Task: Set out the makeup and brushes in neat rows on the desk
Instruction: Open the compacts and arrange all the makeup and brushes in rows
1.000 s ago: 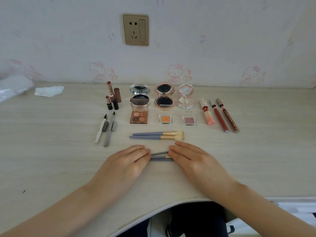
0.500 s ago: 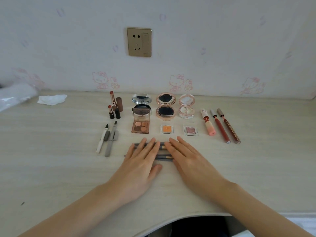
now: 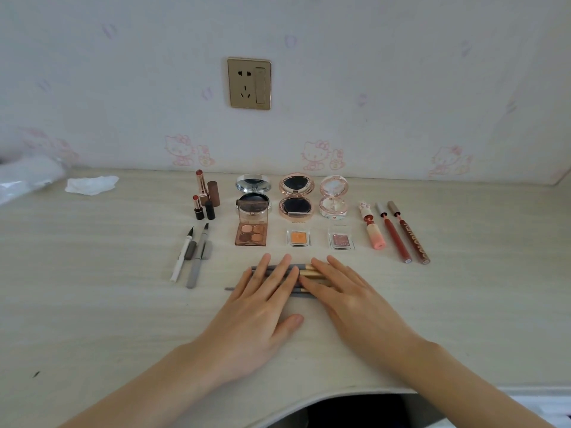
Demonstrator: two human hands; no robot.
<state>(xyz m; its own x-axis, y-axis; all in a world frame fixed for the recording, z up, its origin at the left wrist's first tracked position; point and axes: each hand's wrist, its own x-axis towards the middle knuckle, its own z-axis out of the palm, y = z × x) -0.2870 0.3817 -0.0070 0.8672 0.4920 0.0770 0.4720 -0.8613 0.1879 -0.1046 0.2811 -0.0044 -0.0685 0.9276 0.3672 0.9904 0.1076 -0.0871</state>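
Observation:
Several grey-handled makeup brushes [image 3: 304, 271] lie bunched side by side on the pale desk [image 3: 92, 304], mostly hidden under my hands. My left hand [image 3: 262, 304] lies flat on their handles with straight fingers. My right hand [image 3: 349, 291] lies flat over their bristle ends. Behind them stand rows of makeup: two open lipsticks [image 3: 202, 194], three open round compacts [image 3: 296, 196], a four-pan eyeshadow palette [image 3: 251, 234], two single eyeshadow pans [image 3: 298, 237], three lip glosses [image 3: 397, 233] and two uncapped eyeliner pens [image 3: 191, 257].
A crumpled white tissue [image 3: 91, 184] and a clear plastic bag [image 3: 24, 177] sit at the back left by the wall. A gold wall socket [image 3: 249, 84] is above the desk. The desk's front edge curves inward near my body.
Both hands slid forward from the near pair of brushes, pushing them up against the far pair. The hands now lie flat over all the brushes together.

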